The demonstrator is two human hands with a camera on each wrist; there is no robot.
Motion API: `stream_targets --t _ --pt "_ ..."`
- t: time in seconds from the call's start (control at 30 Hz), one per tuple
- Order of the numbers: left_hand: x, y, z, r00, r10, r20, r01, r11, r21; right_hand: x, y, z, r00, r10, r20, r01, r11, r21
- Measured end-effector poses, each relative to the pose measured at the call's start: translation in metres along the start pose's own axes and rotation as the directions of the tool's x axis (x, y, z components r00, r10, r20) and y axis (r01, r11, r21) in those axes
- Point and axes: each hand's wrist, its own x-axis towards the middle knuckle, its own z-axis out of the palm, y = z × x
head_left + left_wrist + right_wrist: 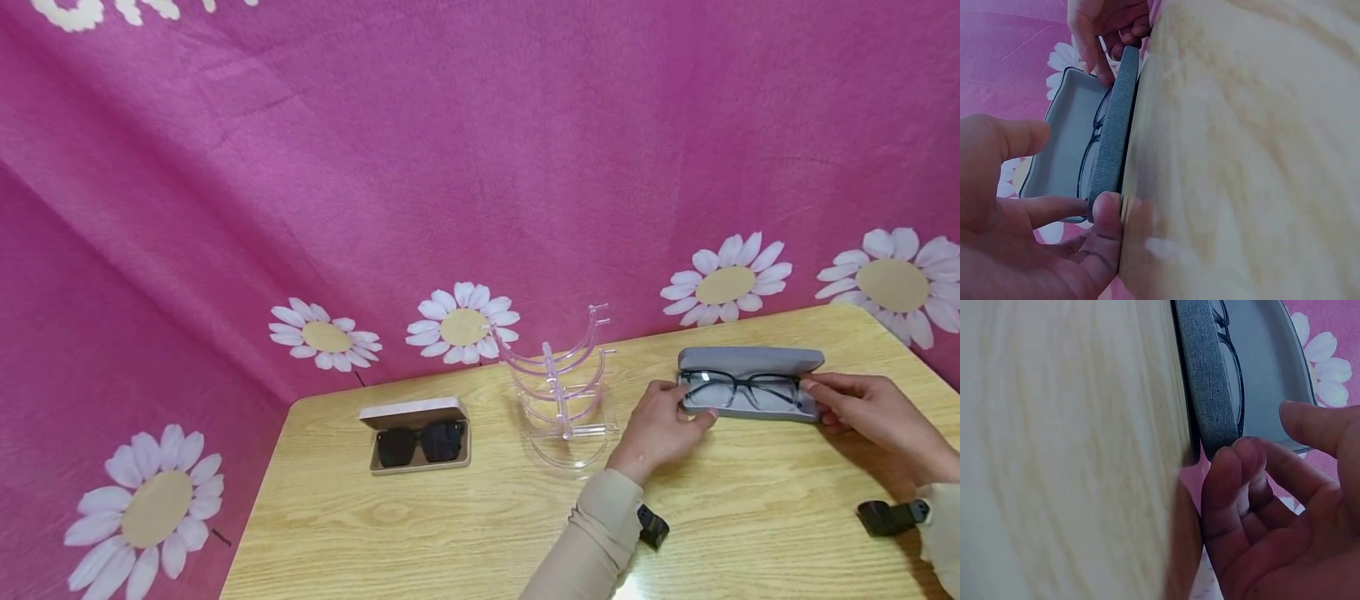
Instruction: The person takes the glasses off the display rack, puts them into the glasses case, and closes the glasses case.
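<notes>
Black-framed eyeglasses [742, 388] lie lenses up in a grey glasses case [750, 359] whose lid stands raised at the back. My left hand [660, 429] holds the case's left end, thumb at the front corner and fingers around the side. At the other end my right hand [873, 404] grips the case with curled fingertips [1225, 465]. In the right wrist view its thumb [1310, 422] points over the case, before the lid. The left wrist view shows the front wall [1115, 131] of the case low against the table.
Left of my left arm stands a clear plastic tiered display stand [558, 392]. Farther left, dark sunglasses [420, 443] sit in another case [412, 410] with its lid up. A pink daisy-print cloth [480, 167] hangs behind the wooden table [450, 525].
</notes>
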Motion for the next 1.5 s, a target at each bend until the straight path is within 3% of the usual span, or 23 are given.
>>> stream_targets --t 0.33,0.73,0.9,1.13,1.23,1.37,1.5 --pt "0.001 0.001 -0.003 0.999 -0.025 0.040 0.023 0.998 0.067 0.000 0.000 -0.001 1.000 0.005 0.005 -0.006 0.999 0.049" --pt "0.003 0.002 -0.005 0.999 -0.001 0.041 -0.002 0.997 0.082 0.001 -0.002 -0.006 0.998 0.033 0.053 -0.034 0.999 0.020" --pt "0.003 0.003 -0.004 0.998 -0.017 0.063 0.012 0.996 0.083 -0.002 0.000 -0.007 0.998 0.006 0.067 -0.009 0.999 0.044" --pt "0.004 0.002 -0.002 0.996 -0.018 0.084 0.012 0.998 0.063 -0.007 0.008 -0.010 0.995 -0.094 0.029 0.088 0.981 0.171" --pt "0.004 0.003 -0.002 0.996 -0.020 0.087 0.015 0.998 0.058 -0.007 0.009 -0.011 0.996 -0.075 0.044 0.066 0.982 0.179" --pt "0.005 0.004 -0.001 0.997 -0.025 0.080 0.020 0.997 0.069 -0.004 0.010 -0.010 0.998 0.007 0.069 -0.023 0.974 0.227" --pt "0.006 0.004 0.000 0.998 -0.011 0.061 0.005 0.995 0.102 0.000 0.009 -0.008 0.996 0.047 0.069 -0.060 0.977 0.206"
